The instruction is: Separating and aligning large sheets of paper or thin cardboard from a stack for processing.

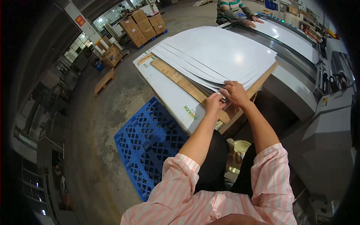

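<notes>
- To the right, a grey machine (294, 88) is seen.
- White sheets (215, 50) are stacked beside it, their near edges fanned.
- Below and left, a blue pallet (146, 146) is laid.
- Under the sheets, a wooden board (176, 77) is partly exposed.
- The sheets' near corner is touched by the right hand (235, 93), fingers bent; whether it is pinched cannot be told.
- Just beside, the left hand (214, 105) is held half-curled; its grip cannot be told.
</notes>
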Tool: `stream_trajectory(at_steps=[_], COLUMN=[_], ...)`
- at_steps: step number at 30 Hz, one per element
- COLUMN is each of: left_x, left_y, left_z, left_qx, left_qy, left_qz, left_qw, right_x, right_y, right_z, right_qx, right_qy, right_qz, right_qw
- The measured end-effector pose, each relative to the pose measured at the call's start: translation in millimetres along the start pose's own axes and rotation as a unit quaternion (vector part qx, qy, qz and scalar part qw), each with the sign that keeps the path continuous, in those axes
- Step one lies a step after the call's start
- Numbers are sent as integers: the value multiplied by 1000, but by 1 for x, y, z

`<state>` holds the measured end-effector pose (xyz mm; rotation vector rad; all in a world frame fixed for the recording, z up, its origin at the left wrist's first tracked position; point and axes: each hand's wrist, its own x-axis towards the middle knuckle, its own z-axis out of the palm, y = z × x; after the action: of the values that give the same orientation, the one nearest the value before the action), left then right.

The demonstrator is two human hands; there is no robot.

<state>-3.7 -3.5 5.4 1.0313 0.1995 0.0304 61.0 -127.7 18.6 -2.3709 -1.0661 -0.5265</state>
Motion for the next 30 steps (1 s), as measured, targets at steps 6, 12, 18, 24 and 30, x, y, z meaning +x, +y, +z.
stream_trajectory(at_steps=[6,12,18,24,30], left_x=[-1,-2,3,2,3], left_y=[3,4,-1,-3,-1], left_z=[-2,6,-5,2,-7], left_qx=[-40,-34,14,41,26], left_qy=[12,22,17,7,-8], left_qz=[6,-9,4,-8,-15], left_qw=[999,999,1000,999,1000], right_x=[-2,3,19,24,13], right_y=[-9,3,-9,2,-12], right_z=[-11,2,3,-2,-4], right_qx=[-6,68,392,554,186], right_qy=[-2,73,161,251,51], right_qz=[-7,-4,260,336,124], right_qw=[1000,995,868,719,973])
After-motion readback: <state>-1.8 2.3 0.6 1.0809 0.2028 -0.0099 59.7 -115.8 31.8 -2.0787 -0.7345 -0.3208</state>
